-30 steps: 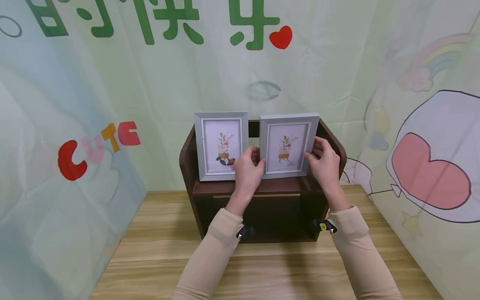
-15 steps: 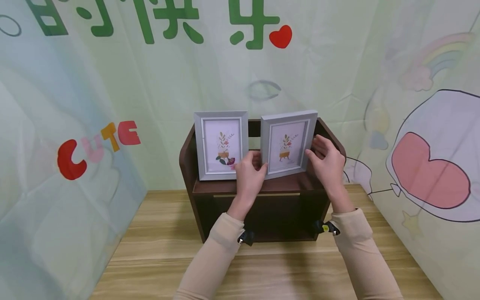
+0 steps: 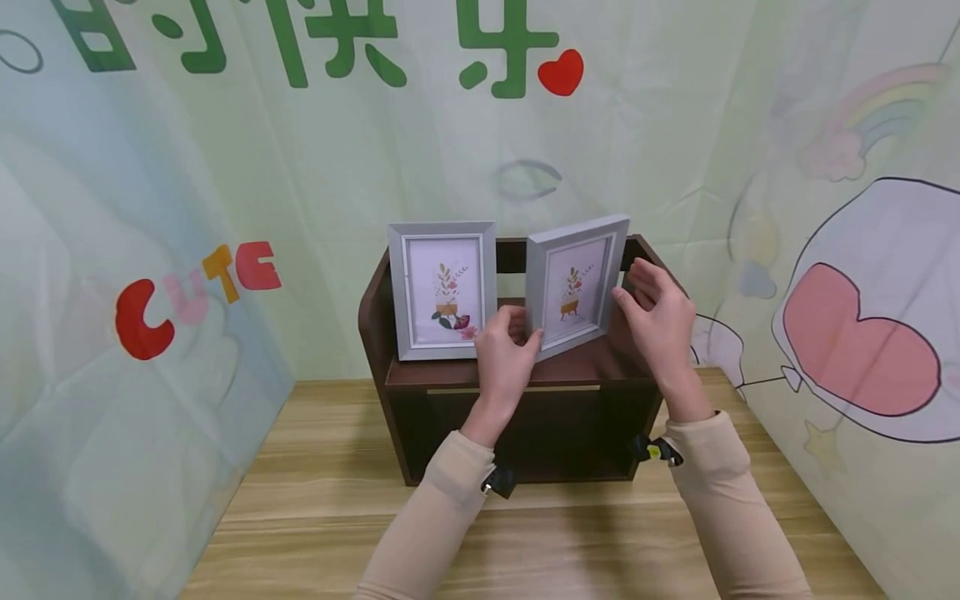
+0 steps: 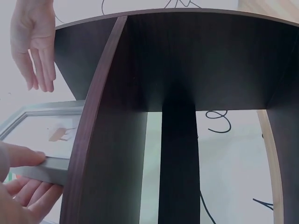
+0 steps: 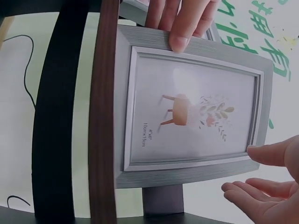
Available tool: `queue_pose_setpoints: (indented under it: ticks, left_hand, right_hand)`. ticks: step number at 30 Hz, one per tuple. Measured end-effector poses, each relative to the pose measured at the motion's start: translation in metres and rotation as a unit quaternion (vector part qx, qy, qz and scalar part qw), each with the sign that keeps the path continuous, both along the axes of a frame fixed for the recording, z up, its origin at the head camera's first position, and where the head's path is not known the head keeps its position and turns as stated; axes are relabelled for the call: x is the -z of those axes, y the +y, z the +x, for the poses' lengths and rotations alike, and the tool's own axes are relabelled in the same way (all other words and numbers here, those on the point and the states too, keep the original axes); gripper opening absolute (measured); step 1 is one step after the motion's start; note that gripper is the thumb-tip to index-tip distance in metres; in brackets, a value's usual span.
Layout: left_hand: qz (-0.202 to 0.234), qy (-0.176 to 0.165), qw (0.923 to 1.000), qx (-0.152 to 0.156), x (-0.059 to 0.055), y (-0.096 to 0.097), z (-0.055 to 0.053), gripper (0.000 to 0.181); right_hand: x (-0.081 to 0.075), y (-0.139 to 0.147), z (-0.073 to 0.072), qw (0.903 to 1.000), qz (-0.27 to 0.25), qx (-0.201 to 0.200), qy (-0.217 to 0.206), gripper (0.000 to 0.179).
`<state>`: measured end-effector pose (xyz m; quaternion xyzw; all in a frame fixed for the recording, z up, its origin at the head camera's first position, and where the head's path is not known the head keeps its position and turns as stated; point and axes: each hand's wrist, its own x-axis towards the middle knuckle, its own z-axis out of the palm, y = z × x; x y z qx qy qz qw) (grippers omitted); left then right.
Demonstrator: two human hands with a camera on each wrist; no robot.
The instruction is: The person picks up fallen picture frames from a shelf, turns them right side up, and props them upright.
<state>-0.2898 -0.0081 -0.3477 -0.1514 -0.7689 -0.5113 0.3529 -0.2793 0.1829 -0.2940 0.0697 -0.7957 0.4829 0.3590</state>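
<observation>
A grey picture frame (image 3: 573, 287) with a potted-plant print stands on the upper shelf of a dark brown rack (image 3: 517, 433), turned at an angle. My left hand (image 3: 502, 358) pinches its left edge; in the left wrist view the thumb (image 4: 28, 156) lies on the front and the fingers are behind. My right hand (image 3: 662, 325) is at the frame's right side with fingers extended. The right wrist view puts its thumb (image 5: 268, 153) right at the frame's edge, the other fingers spread apart from it. A second, matching picture frame (image 3: 397, 292) stands on the left, facing forward.
The rack stands on a wood-grain table (image 3: 315, 467) against a printed cloth backdrop (image 3: 337, 183). A small dark red flower with leaves (image 3: 450, 322) shows before the left frame's lower part. Below the upper shelf is an open lower compartment.
The right-hand frame has swung from nearly facing forward to angled, its right side moving back. My right hand has loosened and shifted slightly right; my left hand keeps its pinch, moving slightly right.
</observation>
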Motion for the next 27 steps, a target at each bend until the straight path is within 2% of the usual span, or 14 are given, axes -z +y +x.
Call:
queue_pose_setpoints:
  ticks: [14, 24, 27]
  left_hand:
    - [-0.001, 0.019, 0.9998, -0.003, 0.002, 0.007, 0.005, 0.027]
    - [0.004, 0.029, 0.9996, -0.005, 0.005, 0.012, 0.009, 0.028]
    - [0.004, 0.033, 0.9994, -0.007, 0.005, 0.014, 0.01, 0.029]
  right_hand:
    - [-0.023, -0.004, -0.001, 0.9987, 0.019, -0.015, 0.044, 0.05]
    - [-0.041, -0.01, -0.009, 0.9937, 0.026, -0.066, 0.087, 0.049]
    - [-0.048, -0.014, -0.007, 0.9917, 0.026, -0.082, 0.096, 0.047]
